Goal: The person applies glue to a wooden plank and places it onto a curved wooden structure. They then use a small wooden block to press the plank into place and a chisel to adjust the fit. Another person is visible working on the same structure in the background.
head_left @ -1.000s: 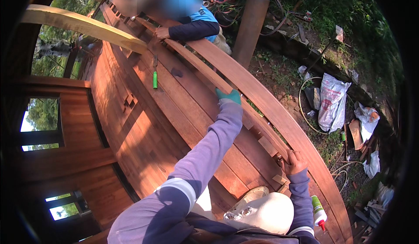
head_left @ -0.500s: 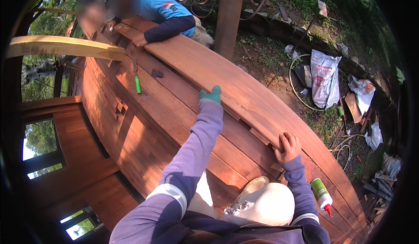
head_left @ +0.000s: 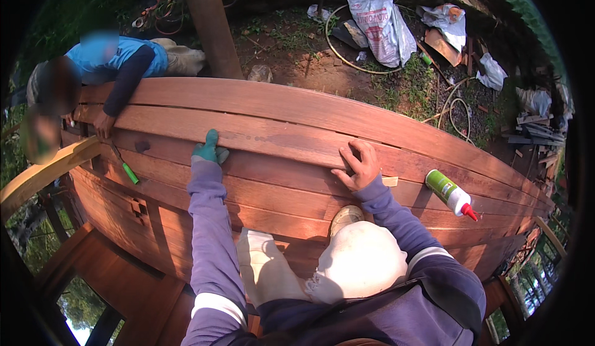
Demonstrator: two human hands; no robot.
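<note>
A reddish-brown plank [head_left: 279,136] with darker blotches, teal glove [head_left: 211,148], purple-blue sleeves [head_left: 207,222] banded in white, green-and-white bottle [head_left: 445,190] (its nozzle [head_left: 469,211] bright red), green tool handle [head_left: 130,173], light-blue shirt [head_left: 130,55], cream trousers [head_left: 359,262]

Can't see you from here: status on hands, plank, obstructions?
Gloved left hand, bare right hand on near edge of plank. Co-worker's hand near its left end. Bottle on boards, right of both, touching neither.

Plank deck [head_left: 285,196] bearing a board [head_left: 269,139] near its far edge, bottle [head_left: 447,192] toward right end, green-handled tool [head_left: 129,173] toward left end
</note>
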